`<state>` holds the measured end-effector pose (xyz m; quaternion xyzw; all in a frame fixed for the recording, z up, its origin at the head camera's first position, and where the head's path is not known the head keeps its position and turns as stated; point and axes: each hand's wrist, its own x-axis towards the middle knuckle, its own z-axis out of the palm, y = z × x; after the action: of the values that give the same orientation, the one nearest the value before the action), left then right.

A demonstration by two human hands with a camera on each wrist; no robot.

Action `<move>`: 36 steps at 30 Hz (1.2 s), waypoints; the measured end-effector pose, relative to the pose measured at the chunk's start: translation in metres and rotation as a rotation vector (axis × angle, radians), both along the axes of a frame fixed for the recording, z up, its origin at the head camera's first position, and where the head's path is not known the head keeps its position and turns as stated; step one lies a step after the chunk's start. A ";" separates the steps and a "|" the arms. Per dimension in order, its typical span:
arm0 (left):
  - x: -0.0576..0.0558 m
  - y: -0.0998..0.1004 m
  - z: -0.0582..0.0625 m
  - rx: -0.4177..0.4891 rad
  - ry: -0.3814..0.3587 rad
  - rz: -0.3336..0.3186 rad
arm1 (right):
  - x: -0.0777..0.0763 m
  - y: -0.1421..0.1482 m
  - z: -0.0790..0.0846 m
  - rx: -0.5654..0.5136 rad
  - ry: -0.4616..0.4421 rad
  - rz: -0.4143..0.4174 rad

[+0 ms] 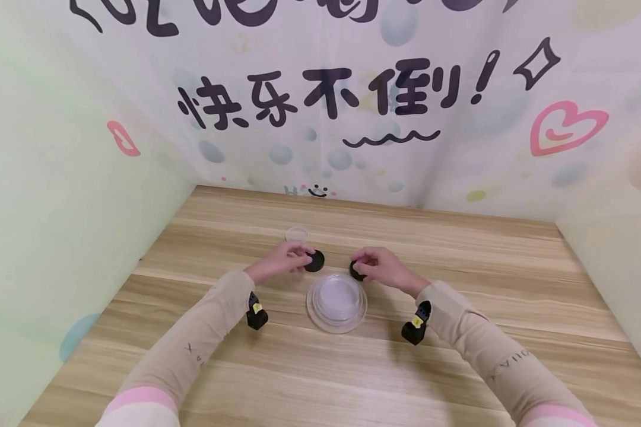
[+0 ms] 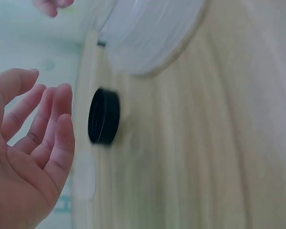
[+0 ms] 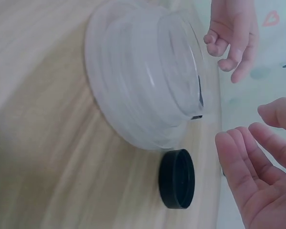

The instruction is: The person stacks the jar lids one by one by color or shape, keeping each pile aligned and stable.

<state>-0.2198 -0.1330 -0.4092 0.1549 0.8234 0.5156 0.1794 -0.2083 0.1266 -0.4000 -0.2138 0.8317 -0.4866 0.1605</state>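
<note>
- Desk (image 1: pixel 278 379), wood-grained; lettered backdrop (image 1: pixel 320 136) rises behind its far edge.
- Clear round container (image 1: pixel 337 300) stands about midway between the desk's left and right edges. Head view: concentric rings from above. Right wrist view adds the profile: wide lower part, narrower upper part with a rim.
- Left black cap (image 1: pixel 315 261) lies on the desk just off the container, toward the far-left corner; right black cap (image 1: pixel 357 271) lies just beside the container, toward the far-right corner.
- Left hand (image 1: pixel 283 261): fingers loosely curved, thumb apart. Overlaps the left black cap in the head view; left wrist view shows a gap between fingertips and cap.
- Right hand (image 1: pixel 383 265): fingers loosely curved, thumb spread from them. Seems to meet the right black cap from above; right wrist view shows the two apart.
- Each wrist view shows its own cap's hollow side turned up from the desk; hard to read from the head.
- Clear disc (image 1: pixel 296 233), head view: beyond the left hand, toward the desk's far edge. Left wrist view gives only a pale, blurred shape there.
- Black wrist mounts (image 1: pixel 256 314) with yellow tags: head view only.
</note>
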 end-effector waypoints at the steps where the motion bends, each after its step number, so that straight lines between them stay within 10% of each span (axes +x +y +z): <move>1: -0.002 -0.003 0.000 0.005 0.010 0.023 | -0.002 -0.001 0.001 0.000 0.003 -0.003; 22: -0.030 -0.026 -0.013 0.006 0.163 0.388 | -0.074 -0.045 0.020 0.028 0.010 -0.078; 36: -0.041 -0.022 -0.027 -0.027 0.108 0.559 | -0.120 -0.078 -0.021 -0.030 -0.100 -0.066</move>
<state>-0.2609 -0.1555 -0.4362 -0.0536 0.8494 0.5249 -0.0119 -0.3283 0.0481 -0.4214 -0.1641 0.8220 -0.5139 0.1825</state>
